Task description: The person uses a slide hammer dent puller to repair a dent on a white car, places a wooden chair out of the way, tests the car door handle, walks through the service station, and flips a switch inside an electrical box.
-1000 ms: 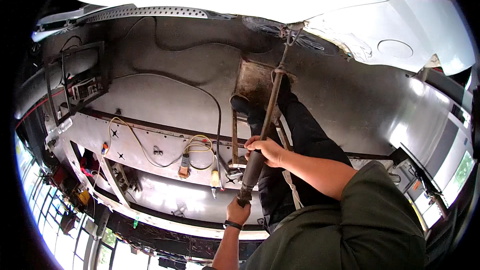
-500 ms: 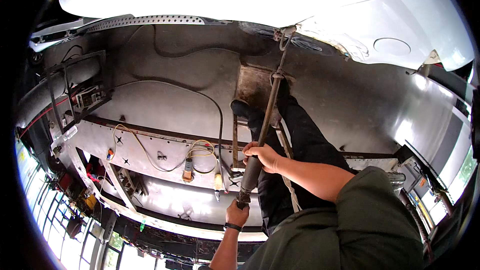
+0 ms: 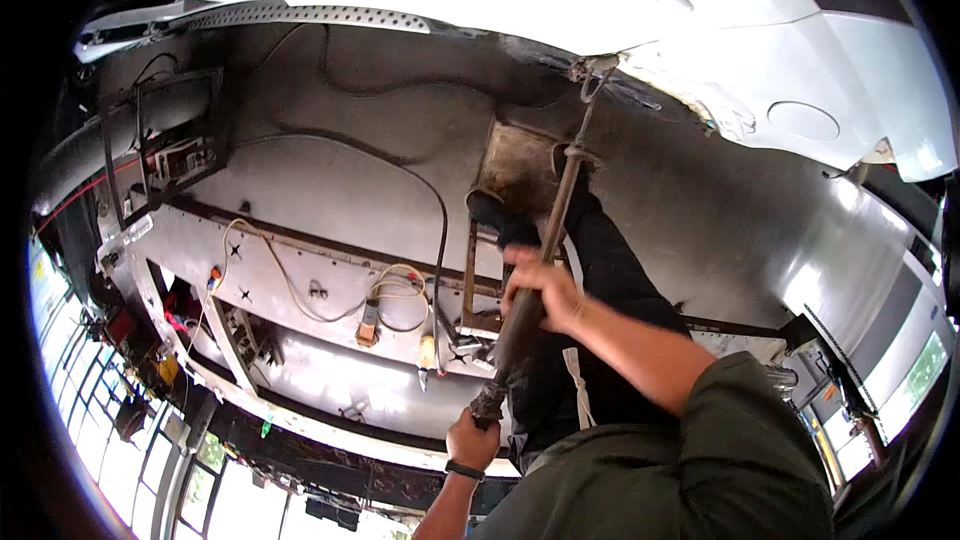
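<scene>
A long metal pole [image 3: 563, 205] with a thick dark cylinder [image 3: 518, 335] on its lower part runs from my body up to a hooked fitting [image 3: 590, 70] at the white car body [image 3: 760, 80]. My left hand [image 3: 470, 437] is closed on the pole's bottom end. My right hand [image 3: 543, 288] is at the top of the cylinder, smeared by motion, so its grip is unclear. Behind the pole, my legs in dark trousers [image 3: 630, 290] reach to a worn rusty plate [image 3: 515, 145], one foot resting against it.
A pale metal beam [image 3: 300, 270] carries coiled yellow cable [image 3: 400, 280] and a tool with an orange-brown body [image 3: 367, 330]. A black hose [image 3: 440, 210] crosses the metal floor [image 3: 340, 180]. A dark metal frame [image 3: 140, 130] stands at the left; windows line the lower-left rim.
My right hand has moved up along the pole and is now blurred, its upper fingers lifted. My left hand stays on the bottom end. The view has shifted slightly.
</scene>
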A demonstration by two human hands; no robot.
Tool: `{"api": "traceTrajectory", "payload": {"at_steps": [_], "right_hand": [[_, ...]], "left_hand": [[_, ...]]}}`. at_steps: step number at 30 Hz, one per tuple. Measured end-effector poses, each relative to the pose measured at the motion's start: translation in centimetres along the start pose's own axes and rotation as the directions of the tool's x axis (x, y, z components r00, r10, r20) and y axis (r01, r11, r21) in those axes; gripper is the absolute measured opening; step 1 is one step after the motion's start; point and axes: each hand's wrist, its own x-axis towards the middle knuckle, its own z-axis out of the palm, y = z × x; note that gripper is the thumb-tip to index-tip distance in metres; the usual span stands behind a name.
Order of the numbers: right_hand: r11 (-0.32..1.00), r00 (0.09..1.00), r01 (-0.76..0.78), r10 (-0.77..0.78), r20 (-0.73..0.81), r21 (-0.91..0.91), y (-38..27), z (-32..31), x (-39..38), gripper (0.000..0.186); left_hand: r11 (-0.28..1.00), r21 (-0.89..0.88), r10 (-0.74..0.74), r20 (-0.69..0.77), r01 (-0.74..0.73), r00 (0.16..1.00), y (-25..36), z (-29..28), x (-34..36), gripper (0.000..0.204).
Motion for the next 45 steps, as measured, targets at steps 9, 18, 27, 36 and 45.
{"api": "traceTrajectory", "payload": {"at_steps": [9, 18, 27, 36, 45], "right_hand": [[0.992, 0.989, 0.079, -0.09, -0.12, -0.097, -10.7, -1.3, 3.4, 0.027], [1.0, 0.981, 0.003, -0.007, -0.193, -0.02, 5.6, -0.1, -2.2, 0.028], [0.996, 0.992, 0.03, -0.04, -0.119, -0.083, -11.5, -2.2, 3.4, 0.03], [0.997, 0.993, -0.065, 0.069, -0.096, 0.044, 5.3, 3.7, -8.0, 0.032], [0.989, 0.987, -0.129, 0.136, -0.086, 0.076, 5.0, 3.0, -7.5, 0.03]], "left_hand": [[0.999, 0.026, -0.022, -0.003, 0.022, 1.0, 1.3, -0.8, -1.1, 0.023], [0.998, 0.012, -0.063, 0.052, 0.063, 0.997, 0.9, 1.4, -1.5, 0.032], [0.993, 0.088, -0.076, 0.006, 0.075, 0.997, 0.4, -0.5, -1.9, 0.031], [0.982, 0.164, -0.104, 0.078, 0.09, 0.992, 1.5, -2.3, -8.0, 0.034], [0.994, 0.093, -0.063, 0.0, 0.063, 0.998, 3.3, -2.8, -7.6, 0.029]]}}
